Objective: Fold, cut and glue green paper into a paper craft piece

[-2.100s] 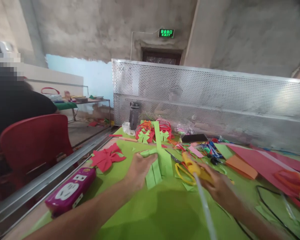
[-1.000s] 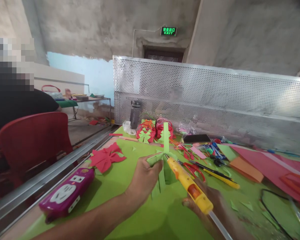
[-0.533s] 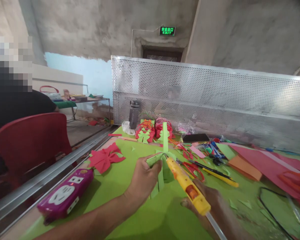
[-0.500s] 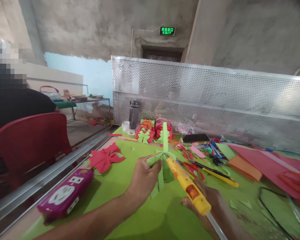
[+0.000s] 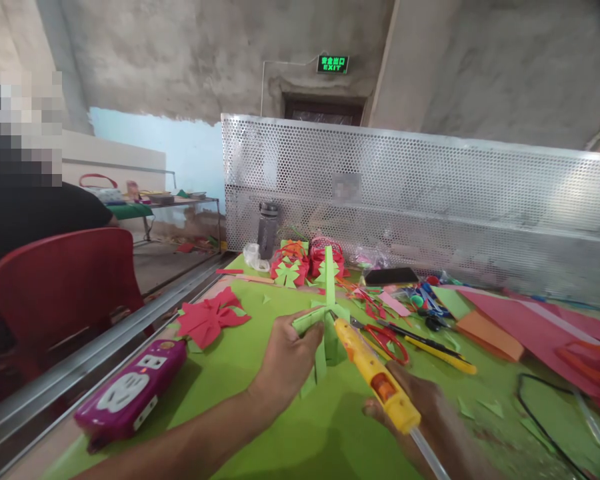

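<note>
- The green paper strips (image 5: 325, 320), crossed into a star shape, look light, thin and easily creased — best held by a flat arm near the crossing, not by the loose ends.
- They stand lifted off the green sheet (image 5: 260, 427), just in front of the red scissors (image 5: 387, 333).
- The left hand (image 5: 285, 360) pinches one arm at the strips' left side.
- The right hand (image 5: 420, 413), to the strips' lower right, is wrapped around a yellow glue gun (image 5: 375, 377) — its nozzle touches the crossing.

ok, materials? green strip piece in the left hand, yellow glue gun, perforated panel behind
Green folded strip piece: matte paper, judging by thin creased edges. Yellow glue gun: glossy moulded plastic, likely. Perforated silver panel: sheet metal, going by dull sheen and punched holes.
</note>
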